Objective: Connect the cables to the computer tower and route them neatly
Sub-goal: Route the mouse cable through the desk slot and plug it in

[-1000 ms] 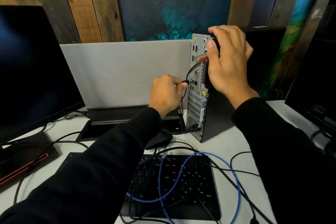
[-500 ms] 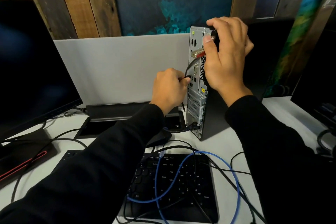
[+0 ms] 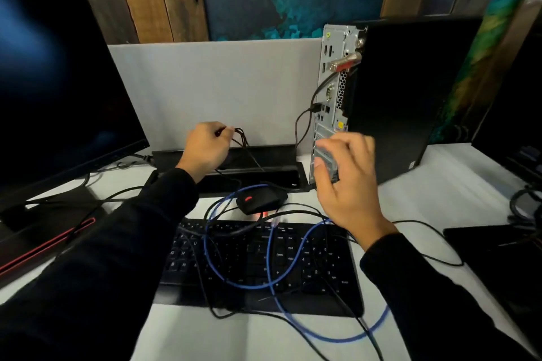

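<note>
Blurry, the right hand (image 3: 349, 182) hid the computer tower's (image 3: 390, 91) low ports, fingers loose; left hand (image 3: 205, 149) pinched thin black cables (image 3: 240, 138). Keyboard (image 3: 261, 261) letters unreadable.

The computer tower (image 3: 390, 97) stood upright at the far right of the desk (image 3: 410, 205), its port panel facing left. A cable (image 3: 302, 126) ran from that panel down to the desk. The keyboard (image 3: 258, 264) lay near the middle, with the network cable (image 3: 211, 255) looped over it. The mouse (image 3: 261, 199) sat just beyond the keyboard. The monitor (image 3: 58, 82) stood at the left, and a partition (image 3: 211, 91) rose behind everything.
</note>
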`<state>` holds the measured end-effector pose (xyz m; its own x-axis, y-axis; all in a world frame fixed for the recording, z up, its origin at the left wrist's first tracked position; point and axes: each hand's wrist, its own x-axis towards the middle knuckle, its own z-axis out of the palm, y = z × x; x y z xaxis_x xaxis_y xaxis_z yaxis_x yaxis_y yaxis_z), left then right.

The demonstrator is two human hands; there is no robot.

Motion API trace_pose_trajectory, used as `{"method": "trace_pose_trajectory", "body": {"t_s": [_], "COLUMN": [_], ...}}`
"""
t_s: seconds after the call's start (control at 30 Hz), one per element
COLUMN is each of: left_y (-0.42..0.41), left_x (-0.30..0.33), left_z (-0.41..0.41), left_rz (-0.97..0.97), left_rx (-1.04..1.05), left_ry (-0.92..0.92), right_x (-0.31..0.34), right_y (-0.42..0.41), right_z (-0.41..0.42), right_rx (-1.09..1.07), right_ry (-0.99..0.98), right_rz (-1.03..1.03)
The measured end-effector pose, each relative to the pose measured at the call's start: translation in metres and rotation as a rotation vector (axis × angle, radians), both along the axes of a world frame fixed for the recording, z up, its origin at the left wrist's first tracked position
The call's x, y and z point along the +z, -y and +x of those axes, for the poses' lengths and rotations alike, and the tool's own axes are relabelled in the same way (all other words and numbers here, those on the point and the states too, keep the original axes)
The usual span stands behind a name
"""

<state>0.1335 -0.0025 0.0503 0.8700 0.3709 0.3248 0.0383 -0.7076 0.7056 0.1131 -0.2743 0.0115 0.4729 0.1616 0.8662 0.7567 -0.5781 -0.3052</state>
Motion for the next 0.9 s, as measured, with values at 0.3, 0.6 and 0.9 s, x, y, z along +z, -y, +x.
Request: {"method": "trace_pose_trajectory", "body": {"t_s": [0.3, 0.6, 0.9], "left_y": [-0.052, -0.033, -0.033], "left_x": [-0.008, -0.008, -0.011], "left_z": [-0.004, 0.0, 0.003], "left_rz": [-0.116, -0.343, -0.584], "left_rx": [0.121, -0.119, -0.184], "left_ry": [0.043, -0.025, -0.068], "right_x": [-0.011, 0.011, 0.011], "right_y": [-0.032, -0.096, -0.097], "right_z": [-0.003, 0.012, 0.03], "right_rx": [0.168, 0.026, 0.049], "right_ry": [-0.357, -0.505, -0.708], "right_rz": [-0.423, -1.151, -1.065]}}
